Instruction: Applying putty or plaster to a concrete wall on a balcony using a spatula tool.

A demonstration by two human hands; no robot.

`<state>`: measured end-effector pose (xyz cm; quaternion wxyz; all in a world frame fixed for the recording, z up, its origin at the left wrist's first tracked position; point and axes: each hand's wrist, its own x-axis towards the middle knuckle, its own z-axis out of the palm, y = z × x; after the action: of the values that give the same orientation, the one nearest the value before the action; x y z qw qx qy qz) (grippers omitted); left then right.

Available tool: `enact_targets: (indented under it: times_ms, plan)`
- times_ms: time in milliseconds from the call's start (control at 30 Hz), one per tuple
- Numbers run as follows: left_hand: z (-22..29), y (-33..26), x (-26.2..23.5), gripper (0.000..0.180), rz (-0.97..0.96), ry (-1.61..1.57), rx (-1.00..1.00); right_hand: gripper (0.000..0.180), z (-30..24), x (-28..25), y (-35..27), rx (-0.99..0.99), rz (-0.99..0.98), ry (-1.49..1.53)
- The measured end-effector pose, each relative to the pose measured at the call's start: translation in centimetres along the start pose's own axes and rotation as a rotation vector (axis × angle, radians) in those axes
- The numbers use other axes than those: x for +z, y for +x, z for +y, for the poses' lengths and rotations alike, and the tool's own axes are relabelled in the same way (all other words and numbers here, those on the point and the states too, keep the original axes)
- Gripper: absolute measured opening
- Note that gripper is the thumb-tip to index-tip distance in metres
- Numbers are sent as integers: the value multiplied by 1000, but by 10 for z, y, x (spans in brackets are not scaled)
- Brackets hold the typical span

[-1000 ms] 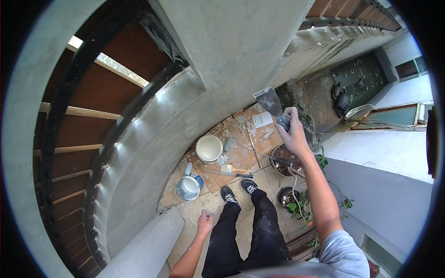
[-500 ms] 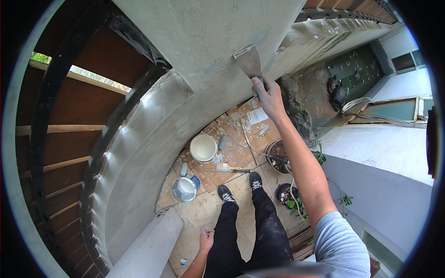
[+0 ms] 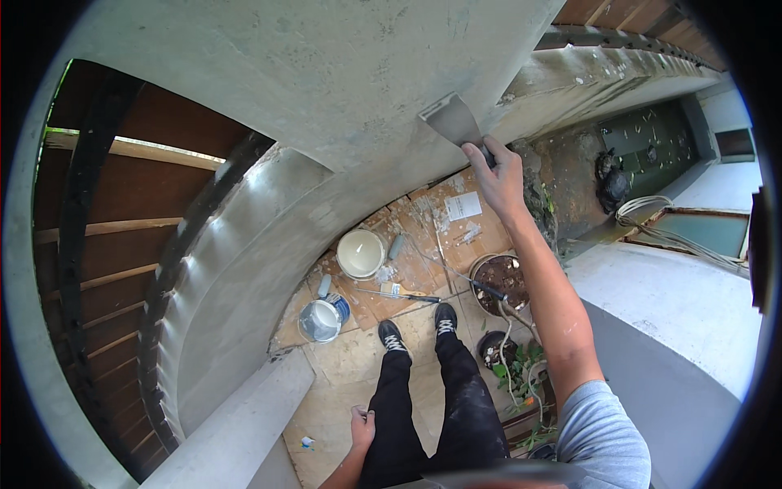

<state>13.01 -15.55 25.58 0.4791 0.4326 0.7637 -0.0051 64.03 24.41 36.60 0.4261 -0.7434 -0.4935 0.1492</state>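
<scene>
A pale grey wall (image 3: 342, 81), patchy and smeared, fills the upper middle of the view and curves away to the left; below it spreads a floor of beige tiles (image 3: 342, 367), partly covered by splattered cardboard (image 3: 491, 230). A planter (image 3: 474, 295) stands to the right, and near the wall's foot are a white bucket (image 3: 361, 275) and a blue-marked bucket (image 3: 342, 306). The scraper (image 3: 453, 121) is up in front of the wall, its long axis slanting from the right hand (image 3: 499, 167) toward the upper left, wide blade edge foremost; whether that edge touches the wall I cannot tell. A second ago the tool was over the cardboard and the edge of the wall; half a second ago it stood steeper, and now it leans more leftward. The right hand is closed round the handle, while the left hand (image 3: 362, 426) hangs beside the thigh, fingers loosely curled, and I cannot tell how far shut or whether around anything. Smallest is a paintbrush (image 3: 407, 291) on the cardboard
</scene>
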Motion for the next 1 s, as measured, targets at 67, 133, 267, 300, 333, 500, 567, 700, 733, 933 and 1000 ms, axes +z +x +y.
enact_targets:
  times_ms: [67, 133, 267, 300, 333, 500, 567, 700, 733, 933, 1000]
  plan:
    - [2, -4, 4, 39, -125, 243, -4, 34, 10, -12, 3, 34, -1, 5]
    - [15, -8, 15, 40, -196, 407, 26, 34, 7, -30, 4, -51, 57, -73]
    - [12, -7, 17, 44, -407, 341, 111, 32, -34, -73, 36, -237, 94, -283]
    - [15, -6, 17, 43, -426, 337, 127, 32, -46, -80, 44, -270, 90, -317]
    - [17, -4, 18, 43, -435, 326, 126, 32, -55, -84, 50, -307, 89, -352]
    - [51, -9, 9, 39, -523, 192, 188, 34, -60, -87, 48, -394, 87, -421]
    - [53, -5, 13, 39, -499, 151, 180, 36, -41, -99, 53, -325, 68, -462]
    - [36, -13, 23, 39, -433, 115, 147, 38, -65, -91, 57, -403, 29, -460]
    - [34, -15, 27, 38, -370, 93, 131, 38, -60, -95, 58, -400, 24, -455]
    - [32, -28, 42, 38, -264, 69, 106, 36, -85, -77, 67, -660, 92, -584]
    - [37, -28, 46, 38, -218, 21, 86, 37, -64, -98, 60, -525, 82, -607]
